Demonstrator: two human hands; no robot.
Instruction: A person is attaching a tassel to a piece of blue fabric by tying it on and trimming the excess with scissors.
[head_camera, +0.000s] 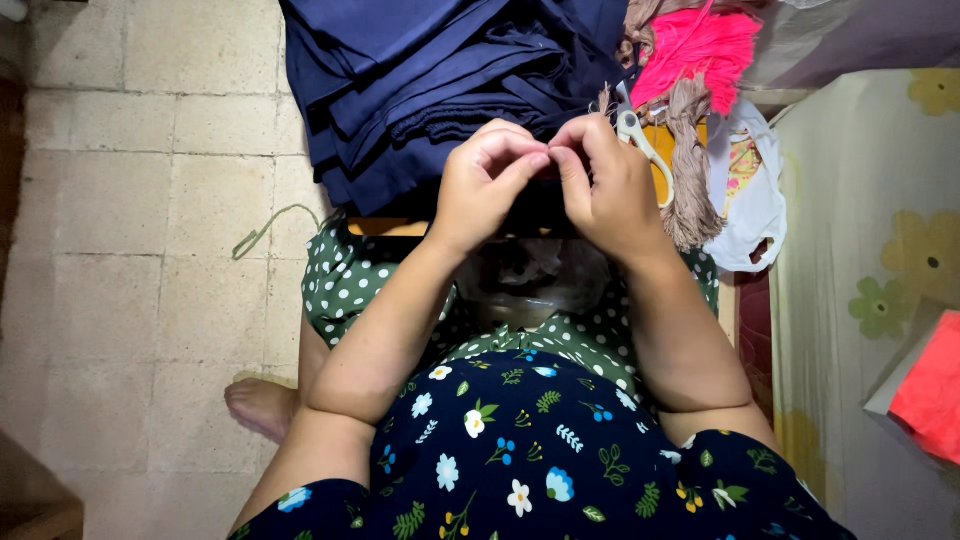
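One white plastic bag (752, 205) observed at right of centre, slumped beside the tan yarn bundle (688, 165), crumpled, with a patterned item partly showing inside. One clear plastic bag (525, 280) lies on the person's lap below the hands, wrinkled and see-through; contents cannot be made out. No labels, signs or screens are visible.

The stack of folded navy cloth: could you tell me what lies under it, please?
Under the stack of folded navy cloth only a strip of wooden surface shows at its near edge. The rest is covered by cloth and both hands.
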